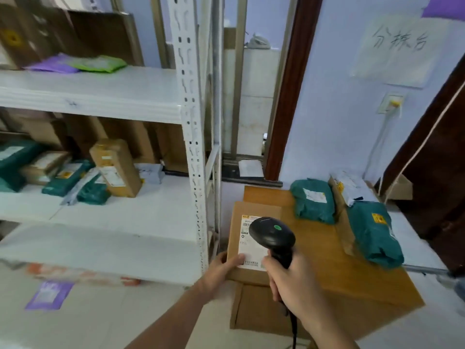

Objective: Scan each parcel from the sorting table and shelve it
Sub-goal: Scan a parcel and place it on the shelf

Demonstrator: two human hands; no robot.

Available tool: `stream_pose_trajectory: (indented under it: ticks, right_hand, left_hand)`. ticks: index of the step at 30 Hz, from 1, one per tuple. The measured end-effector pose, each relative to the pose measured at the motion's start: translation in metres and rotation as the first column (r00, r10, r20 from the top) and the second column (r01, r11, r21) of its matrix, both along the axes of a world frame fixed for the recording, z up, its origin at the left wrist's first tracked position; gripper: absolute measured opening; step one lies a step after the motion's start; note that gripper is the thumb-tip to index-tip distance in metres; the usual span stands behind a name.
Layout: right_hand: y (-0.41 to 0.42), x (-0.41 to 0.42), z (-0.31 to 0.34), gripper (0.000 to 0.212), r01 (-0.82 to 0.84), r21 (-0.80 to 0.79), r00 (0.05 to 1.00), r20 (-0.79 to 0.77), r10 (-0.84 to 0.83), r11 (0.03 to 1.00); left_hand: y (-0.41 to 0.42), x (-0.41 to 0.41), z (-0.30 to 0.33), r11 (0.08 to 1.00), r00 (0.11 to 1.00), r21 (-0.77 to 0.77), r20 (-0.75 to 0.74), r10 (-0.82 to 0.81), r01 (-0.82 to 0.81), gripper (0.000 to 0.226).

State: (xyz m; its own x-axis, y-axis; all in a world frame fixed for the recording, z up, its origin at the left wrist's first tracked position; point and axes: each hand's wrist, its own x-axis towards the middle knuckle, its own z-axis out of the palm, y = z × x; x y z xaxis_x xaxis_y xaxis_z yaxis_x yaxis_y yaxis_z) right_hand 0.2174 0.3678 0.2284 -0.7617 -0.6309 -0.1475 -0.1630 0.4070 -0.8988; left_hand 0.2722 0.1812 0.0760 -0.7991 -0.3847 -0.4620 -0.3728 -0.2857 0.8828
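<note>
My left hand (221, 270) grips the near left edge of a flat brown cardboard parcel (237, 220), thumb on its white shipping label (247, 250). My right hand (292, 280) holds a black barcode scanner (271, 235) by its handle, the head hovering over the label's upper part. The parcel is held above the left side of the wooden sorting table (327, 260). On the table lie two teal poly-bag parcels (313, 201) (375, 233) and a white bag parcel (348, 185) on a cardboard piece.
A white metal shelf rack (196, 152) stands to the left; its middle shelf (141, 210) holds several teal bags and brown boxes, the upper shelf a purple and a green bag (98, 63). A purple bag (49, 294) lies on the floor. A dark door (437, 172) is right.
</note>
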Motion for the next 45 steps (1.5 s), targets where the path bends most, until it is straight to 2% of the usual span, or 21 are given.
stream_pose_trajectory:
  ticks: [4, 8, 16, 21, 25, 32, 36, 40, 45]
  right_hand:
    - [-0.037, 0.036, -0.001, 0.017, -0.113, -0.011, 0.993, 0.032, 0.113, 0.994]
    - [-0.084, 0.074, -0.001, 0.006, -0.235, -0.025, 0.971, 0.038, 0.236, 0.972]
    - [-0.181, 0.149, 0.015, 0.006, -0.371, -0.044, 0.922, 0.099, 0.374, 0.927]
    - [-0.227, 0.169, 0.012, 0.004, -0.365, -0.052, 0.923, 0.109, 0.369, 0.930]
    - [-0.260, 0.168, 0.007, 0.003, -0.350, -0.041, 0.928, 0.116, 0.353, 0.936]
    - [-0.321, 0.140, -0.003, 0.008, -0.315, -0.015, 0.942, 0.116, 0.315, 0.949]
    - [-0.358, 0.118, -0.005, 0.006, -0.296, 0.001, 0.950, 0.106, 0.294, 0.955]
    - [-0.393, 0.100, 0.001, 0.006, -0.289, -0.017, 0.953, 0.093, 0.289, 0.957]
    - [-0.428, 0.093, 0.002, 0.005, -0.242, 0.011, 0.965, 0.105, 0.239, 0.970]
  left_hand:
    - [-0.029, 0.063, 0.008, 0.987, 0.987, -0.009, -0.010, 0.162, -0.162, 0.075]
    - [-0.068, 0.127, 0.004, 0.942, 0.943, -0.054, -0.013, 0.331, -0.331, 0.096]
    - [-0.151, 0.234, 0.006, 0.810, 0.817, -0.109, -0.036, 0.575, -0.576, 0.098]
    - [-0.198, 0.264, 0.006, 0.787, 0.795, -0.118, -0.066, 0.603, -0.606, 0.083]
    - [-0.235, 0.264, -0.003, 0.802, 0.807, -0.093, -0.066, 0.587, -0.591, 0.089]
    - [-0.301, 0.227, -0.020, 0.817, 0.818, -0.040, -0.035, 0.574, -0.575, 0.102]
    - [-0.336, 0.196, -0.013, 0.839, 0.840, -0.039, -0.025, 0.542, -0.543, 0.081]
    - [-0.374, 0.172, -0.006, 0.856, 0.859, -0.071, -0.016, 0.512, -0.512, 0.090]
    - [-0.414, 0.152, -0.005, 0.886, 0.891, -0.097, -0.001, 0.455, -0.453, 0.080]
